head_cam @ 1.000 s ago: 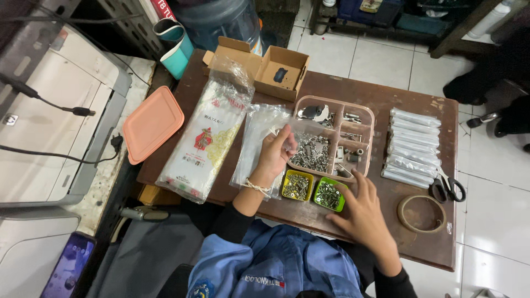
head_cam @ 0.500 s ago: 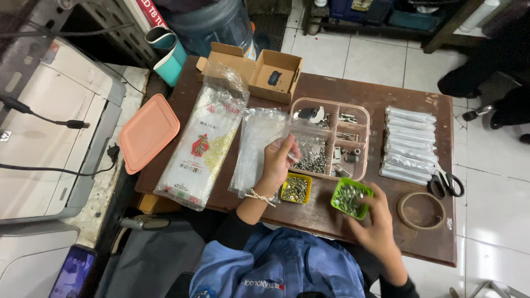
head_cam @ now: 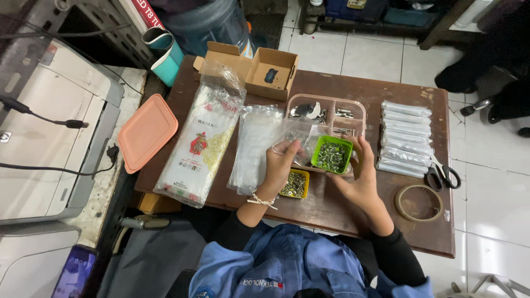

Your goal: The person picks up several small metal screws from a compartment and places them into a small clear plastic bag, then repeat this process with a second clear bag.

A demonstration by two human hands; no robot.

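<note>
- A green tub (head_cam: 331,155) filled with small metal screws is gripped by the right hand (head_cam: 361,176) and held above the counter (head_cam: 353,88), over the near edge of the pink tray (head_cam: 327,114); the fingers are curled round its right side.
- A small clear bag (head_cam: 298,135) is pinched by the left hand (head_cam: 280,165), just left of the green tub; its contents cannot be told.
- A yellow tub (head_cam: 293,184) of brass-coloured screws is set on the counter, just below the left hand.
- Metal parts are held in the compartments of the pink tray; which parts cannot be told.
- An open cardboard box (head_cam: 270,72) with one dark item inside is placed at the far edge.
- Sealed packets (head_cam: 404,138) are stacked at the right; scissors (head_cam: 441,175) and a tape roll (head_cam: 418,203) are laid near them.
- A pink lid (head_cam: 146,131) is laid at the left edge.
</note>
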